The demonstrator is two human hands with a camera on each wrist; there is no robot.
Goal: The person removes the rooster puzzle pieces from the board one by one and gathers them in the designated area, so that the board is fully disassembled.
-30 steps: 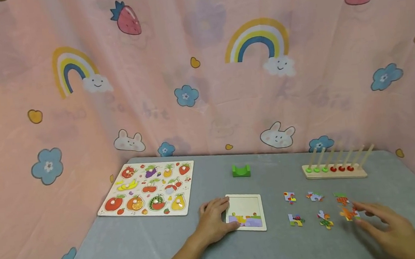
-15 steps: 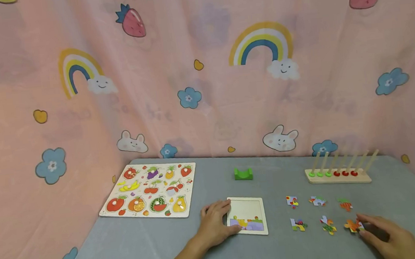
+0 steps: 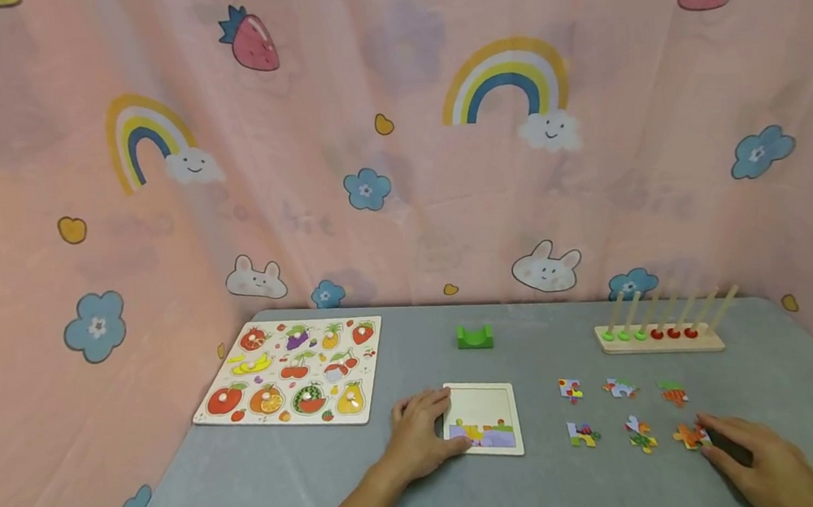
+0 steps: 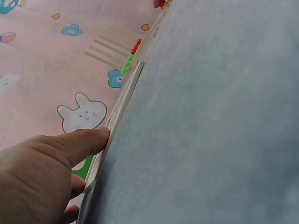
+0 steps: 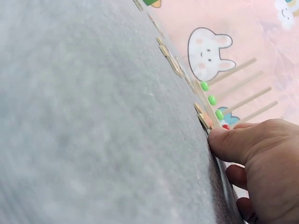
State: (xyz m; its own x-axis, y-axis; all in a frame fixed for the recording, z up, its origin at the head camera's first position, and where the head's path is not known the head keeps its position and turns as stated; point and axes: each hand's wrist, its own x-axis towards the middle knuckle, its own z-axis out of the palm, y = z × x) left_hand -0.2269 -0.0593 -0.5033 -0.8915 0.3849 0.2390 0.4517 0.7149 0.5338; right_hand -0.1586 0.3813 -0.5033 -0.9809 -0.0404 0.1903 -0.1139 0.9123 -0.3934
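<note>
My left hand (image 3: 419, 440) holds the left side of a small square wooden puzzle tray (image 3: 516, 414), thumb at its near edge and fingers at its far left corner. Jigsaw pieces in purple, yellow and green (image 3: 493, 435) fill the tray's near part. On the right, my right hand (image 3: 767, 451) pinches the right edge of an orange jigsaw piece (image 3: 690, 436) lying on the table; the right wrist view shows the thumb (image 5: 224, 140) against it. Several loose pieces lie left of and beyond it, among them a carrot-patterned piece (image 3: 673, 393) and a green-and-white piece (image 3: 640, 435).
A fruit knob puzzle board (image 3: 289, 375) lies at the left of the grey table (image 3: 253, 497). A green notched block (image 3: 475, 337) sits beyond the tray. At the back right stands a wooden peg rack (image 3: 661, 341) with green and red beads. A patterned pink curtain (image 3: 419, 228) hangs behind.
My right hand has drawn the orange piece slightly toward me, apart from the carrot-patterned piece. My left hand stays on the tray. The head view shifts slightly.
</note>
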